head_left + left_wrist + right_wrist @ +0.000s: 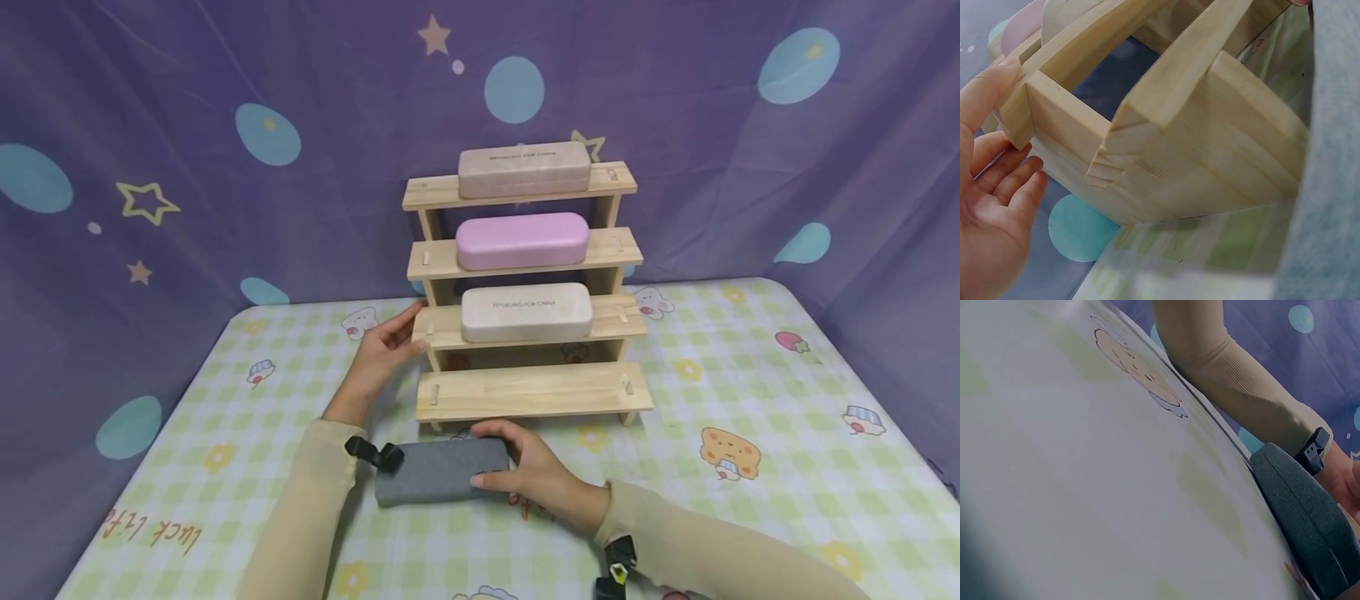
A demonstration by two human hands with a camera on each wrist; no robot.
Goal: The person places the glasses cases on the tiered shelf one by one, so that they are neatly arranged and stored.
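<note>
A wooden four-step display rack (532, 392) stands on the table. My left hand (384, 354) holds the left end of its second step from the bottom, and in the left wrist view the thumb lies on top of the board end with the fingers by its underside. My right hand (536, 475) grips the right end of a grey glasses case (438, 472) in front of the rack, thumb on the near side and fingers on the far side. Up the rack sit a white glasses case (527, 314), a pink one (522, 242) and a beige one (525, 170), one per step.
Bare wood shows across the lowest step (525, 390). A green checked tablecloth (750, 400) with cartoon prints covers the table. Behind the rack hangs a purple curtain (360, 75) with stars and blue ovals. Black camera mounts (375, 454) sit on both wrists.
</note>
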